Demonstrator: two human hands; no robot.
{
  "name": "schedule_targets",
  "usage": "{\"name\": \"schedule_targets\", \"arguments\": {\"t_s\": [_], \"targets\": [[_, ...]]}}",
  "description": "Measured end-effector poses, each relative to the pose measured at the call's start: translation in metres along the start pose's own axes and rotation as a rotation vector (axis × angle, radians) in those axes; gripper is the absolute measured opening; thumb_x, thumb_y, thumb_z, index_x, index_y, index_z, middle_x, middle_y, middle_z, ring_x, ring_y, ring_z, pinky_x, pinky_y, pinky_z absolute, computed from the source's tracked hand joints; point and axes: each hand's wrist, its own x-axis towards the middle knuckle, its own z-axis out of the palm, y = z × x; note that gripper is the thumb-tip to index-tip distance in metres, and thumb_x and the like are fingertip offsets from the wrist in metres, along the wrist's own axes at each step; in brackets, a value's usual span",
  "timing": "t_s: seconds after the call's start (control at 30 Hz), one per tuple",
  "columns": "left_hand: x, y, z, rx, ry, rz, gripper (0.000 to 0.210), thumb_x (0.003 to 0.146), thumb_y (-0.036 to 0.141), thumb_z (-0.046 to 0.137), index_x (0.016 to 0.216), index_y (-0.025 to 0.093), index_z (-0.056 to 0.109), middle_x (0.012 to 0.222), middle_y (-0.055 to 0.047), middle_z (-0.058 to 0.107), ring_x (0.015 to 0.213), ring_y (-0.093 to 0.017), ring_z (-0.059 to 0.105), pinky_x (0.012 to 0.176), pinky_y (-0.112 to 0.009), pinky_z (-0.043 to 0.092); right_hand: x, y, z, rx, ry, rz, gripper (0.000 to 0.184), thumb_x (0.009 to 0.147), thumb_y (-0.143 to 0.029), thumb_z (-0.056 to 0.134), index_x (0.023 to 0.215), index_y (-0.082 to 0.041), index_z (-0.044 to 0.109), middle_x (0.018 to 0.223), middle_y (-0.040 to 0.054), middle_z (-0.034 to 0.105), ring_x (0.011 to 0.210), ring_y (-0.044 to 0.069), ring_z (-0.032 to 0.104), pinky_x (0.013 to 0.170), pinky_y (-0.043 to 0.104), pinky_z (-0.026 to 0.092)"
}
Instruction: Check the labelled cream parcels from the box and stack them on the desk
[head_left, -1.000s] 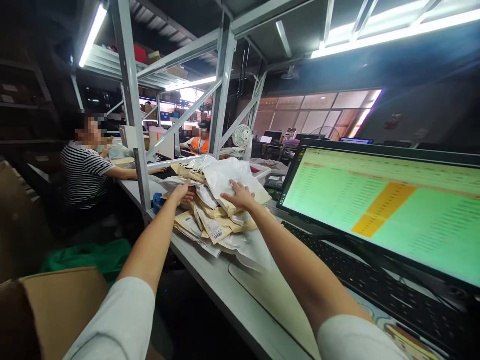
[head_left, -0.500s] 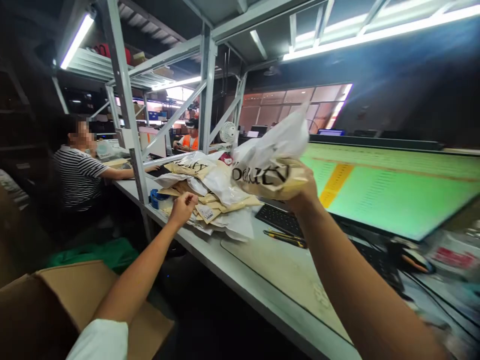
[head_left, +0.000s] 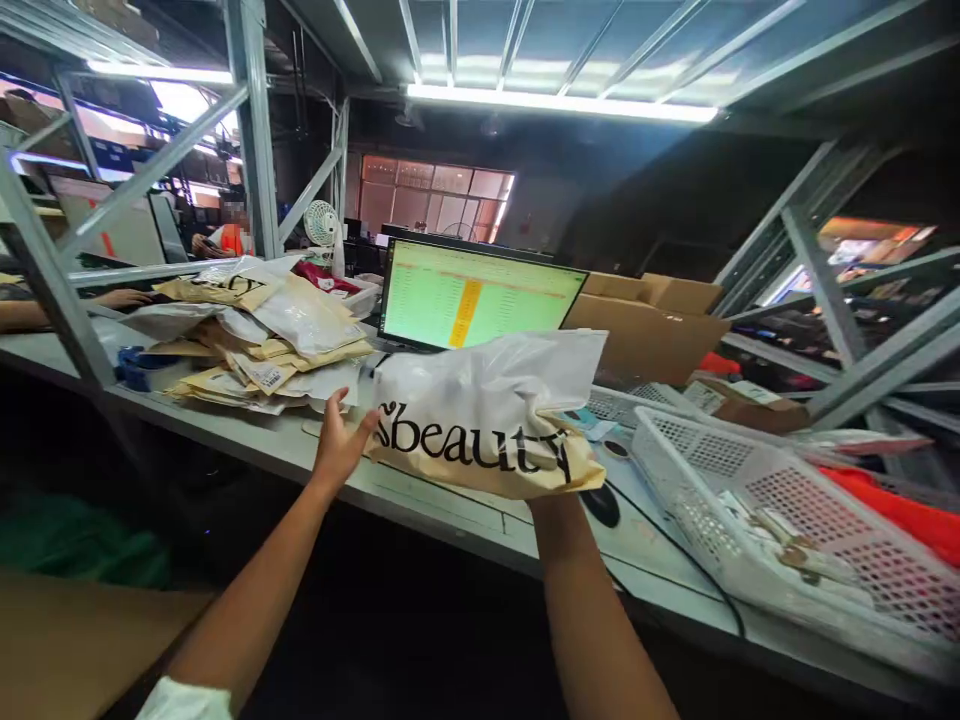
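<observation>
A white and cream plastic bag (head_left: 480,425) with "beauty" in black print is held up over the front of the desk. My right hand (head_left: 551,508) grips it from below and behind; the bag hides those fingers. Beside the bag's left end is my left hand (head_left: 341,445), fingers apart, its thumb close to or touching the plastic. To the left on the desk lies a pile of similar packages (head_left: 300,310), some with white labels (head_left: 268,377).
Behind the bag stands a monitor (head_left: 427,290) showing a spreadsheet. A white plastic basket (head_left: 690,450) sits at the right, with a cardboard box (head_left: 645,330) behind it. A metal shelf post (head_left: 60,300) rises at the left. A co-worker's arm (head_left: 22,315) shows beyond it.
My view has swung right, bringing the basket and box into sight. The bag in my right hand has come lower, print facing me. My left hand has left the pile and opened beside the bag.
</observation>
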Motion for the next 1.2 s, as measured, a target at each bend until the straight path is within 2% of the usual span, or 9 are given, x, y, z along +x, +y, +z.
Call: {"name": "schedule_targets", "arguments": {"t_s": [0.13, 0.27, 0.37, 0.47, 0.6, 0.8, 0.9, 1.07, 1.2], "targets": [[-0.081, -0.008, 0.039, 0.122, -0.236, 0.181, 0.129, 0.054, 0.042, 0.103, 0.162, 0.036, 0.033, 0.171, -0.007, 0.031, 0.160, -0.034, 0.027, 0.133, -0.046, 0.023, -0.029, -0.010, 0.040, 0.240, -0.091, 0.084, 0.065, 0.094, -0.079, 0.047, 0.130, -0.030, 0.070, 0.107, 0.0081, 0.076, 0.102, 0.031, 0.073, 0.092, 0.053, 0.063], [-0.102, -0.035, 0.063, -0.026, 0.109, -0.033, 0.085, 0.069, 0.048, 0.093, 0.144, 0.034, 0.056, 0.156, -0.005, 0.053, 0.156, -0.032, 0.037, 0.131, -0.047, 0.033, -0.052, -0.020, 0.085, 0.301, -0.483, -0.013, 0.064, 0.094, -0.072, 0.063, 0.143, -0.031, 0.065, 0.150, 0.0040, 0.058, 0.146, 0.029, 0.047, 0.127, 0.052, 0.034], [-0.082, -0.046, 0.052, -0.243, 0.409, -0.234, 0.047, 0.085, 0.038, 0.080, 0.128, 0.029, 0.064, 0.145, -0.006, 0.063, 0.145, -0.030, 0.052, 0.123, -0.045, 0.046, -0.045, -0.011, 0.060, 0.211, -0.582, -0.062, 0.055, 0.096, -0.060, 0.069, 0.144, -0.033, 0.065, 0.150, 0.0041, 0.058, 0.140, 0.029, 0.054, 0.123, 0.055, 0.040], [-0.069, -0.048, 0.034, -0.390, 0.423, -0.510, 0.038, 0.085, 0.026, 0.077, 0.121, 0.025, 0.066, 0.135, -0.008, 0.069, 0.128, -0.030, 0.066, 0.096, -0.042, 0.064, -0.029, 0.025, -0.008, -0.015, -0.349, -0.039, 0.052, 0.093, -0.061, 0.069, 0.135, -0.030, 0.070, 0.138, 0.0073, 0.067, 0.126, 0.032, 0.064, 0.114, 0.058, 0.049], [-0.073, -0.050, 0.010, -0.096, 0.132, -0.630, 0.042, 0.089, 0.054, 0.077, 0.112, 0.020, 0.069, 0.113, -0.013, 0.076, 0.086, -0.024, 0.076, 0.057, -0.030, 0.061, -0.009, 0.080, -0.114, -0.680, 0.012, 0.006, 0.060, 0.092, -0.068, 0.055, 0.136, -0.029, 0.068, 0.128, 0.0091, 0.071, 0.110, 0.032, 0.071, 0.100, 0.053, 0.059], [-0.096, -0.038, -0.014, 0.259, -0.830, -0.712, 0.091, 0.072, 0.102, 0.049, 0.074, 0.012, 0.063, 0.057, -0.011, 0.063, 0.043, -0.013, 0.053, 0.040, -0.020, 0.035, -0.002, 0.125, -0.209, -0.948, 0.196, 0.023, 0.064, 0.084, -0.060, 0.052, 0.127, -0.016, 0.070, 0.134, 0.0199, 0.066, 0.127, 0.042, 0.061, 0.111, 0.062, 0.048], [-0.112, -0.013, 0.002, 0.155, -1.035, -0.555, 0.081, 0.080, 0.091, 0.060, 0.091, 0.011, 0.067, 0.077, -0.012, 0.071, 0.063, -0.017, 0.064, 0.056, -0.025, 0.049, -0.006, 0.149, -0.216, -1.006, 0.125, 0.026, 0.061, 0.082, -0.057, 0.056, 0.125, -0.015, 0.070, 0.129, 0.0182, 0.068, 0.123, 0.038, 0.064, 0.112, 0.056, 0.050], [-0.119, 0.014, 0.051, 0.570, -0.752, 0.165, 0.031, 0.100, 0.041, 0.068, 0.121, 0.018, 0.070, 0.128, -0.009, 0.069, 0.121, -0.024, 0.063, 0.109, -0.039, 0.049, -0.015, 0.179, -0.214, -1.110, 0.063, 0.026, 0.063, 0.091, -0.055, 0.054, 0.139, -0.014, 0.063, 0.146, 0.0207, 0.056, 0.138, 0.039, 0.052, 0.118, 0.059, 0.043], [-0.116, -0.013, 0.077, 0.913, -0.755, 0.437, 0.055, 0.099, 0.034, 0.069, 0.151, 0.023, 0.054, 0.165, -0.007, 0.043, 0.155, -0.033, 0.033, 0.129, -0.054, 0.028, -0.019, 0.183, -0.217, -1.180, 0.004, 0.028, 0.066, 0.093, -0.052, 0.054, 0.146, -0.014, 0.059, 0.149, 0.0197, 0.053, 0.137, 0.039, 0.052, 0.117, 0.057, 0.044]]}}
